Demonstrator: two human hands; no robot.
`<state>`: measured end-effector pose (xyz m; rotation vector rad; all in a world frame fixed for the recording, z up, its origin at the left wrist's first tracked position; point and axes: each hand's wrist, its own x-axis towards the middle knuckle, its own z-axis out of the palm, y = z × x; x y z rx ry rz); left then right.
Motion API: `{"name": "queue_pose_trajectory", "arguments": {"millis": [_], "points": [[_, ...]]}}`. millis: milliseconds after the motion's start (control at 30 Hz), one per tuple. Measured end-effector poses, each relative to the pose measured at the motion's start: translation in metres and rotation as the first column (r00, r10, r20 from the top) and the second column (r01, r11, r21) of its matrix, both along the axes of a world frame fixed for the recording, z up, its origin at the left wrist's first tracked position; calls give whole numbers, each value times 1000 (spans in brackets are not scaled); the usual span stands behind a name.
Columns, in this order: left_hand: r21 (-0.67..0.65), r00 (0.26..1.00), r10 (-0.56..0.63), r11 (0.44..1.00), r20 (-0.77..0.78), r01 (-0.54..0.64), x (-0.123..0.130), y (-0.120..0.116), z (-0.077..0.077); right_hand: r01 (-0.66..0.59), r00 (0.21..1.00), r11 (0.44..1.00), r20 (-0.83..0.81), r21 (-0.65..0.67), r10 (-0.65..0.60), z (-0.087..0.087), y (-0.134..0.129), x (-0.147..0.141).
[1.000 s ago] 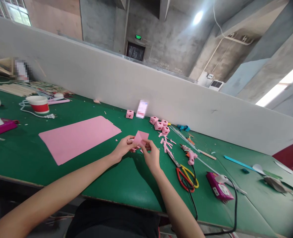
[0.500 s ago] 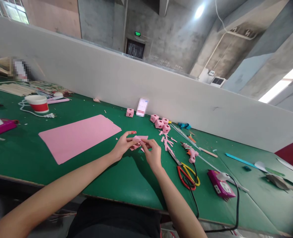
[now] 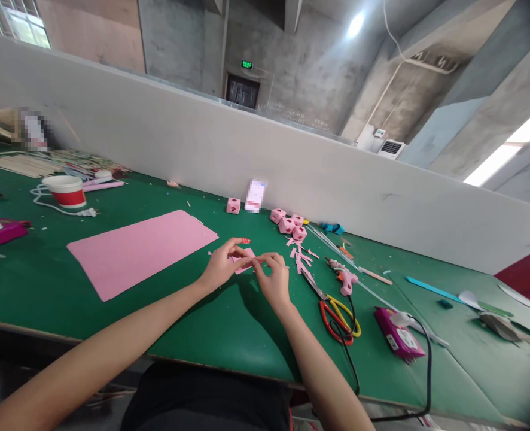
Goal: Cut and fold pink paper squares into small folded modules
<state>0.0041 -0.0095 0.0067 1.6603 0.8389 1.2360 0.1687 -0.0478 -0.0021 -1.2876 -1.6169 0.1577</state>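
Note:
Between my two hands is a small folded pink paper piece (image 3: 243,263), partly hidden by the fingers. My left hand (image 3: 224,260) is closed on its left side, thumb and fingers pinching it. My right hand (image 3: 274,276) pinches at the right edge of the piece with thumb and index finger. A large pink sheet (image 3: 142,254) lies flat to the left. Behind my hands stands one pink paper cube (image 3: 233,206), and several more pink shapes (image 3: 286,225) sit in a cluster to its right. Thin pink paper strips (image 3: 301,258) lie in front of them.
Red and yellow scissors (image 3: 330,308), a pink glue gun (image 3: 346,281) and a purple power strip (image 3: 398,334) with a black cable lie to the right. A blurred phone (image 3: 255,196) leans on the divider (image 3: 202,143). A paper cup (image 3: 66,191) stands left.
The pink piece has been turned between my fingers, and its flap that stuck out to the right no longer shows. My right hand has shifted slightly left.

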Motion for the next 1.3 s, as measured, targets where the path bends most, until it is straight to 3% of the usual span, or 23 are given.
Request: {"name": "queue_pose_trajectory", "arguments": {"millis": [400, 867, 1067, 1300], "points": [[30, 998, 54, 998, -19, -53, 3, -3, -1, 7, 998, 998, 66, 62, -11, 2, 0, 4], [-25, 997, 80, 996, 12, -80, 3, 1, -4, 20, 999, 999, -45, 26, -19, 3, -1, 4], [99, 992, 105, 990, -69, -98, 2, -4, -2, -4, 1000, 1000, -2, 30, 5, 3, -2, 1], [231, 991, 83, 971, -106, -57, 4, -2, -12, -4, 999, 1000, 52, 28, 2, 4, -4, -1]]}}
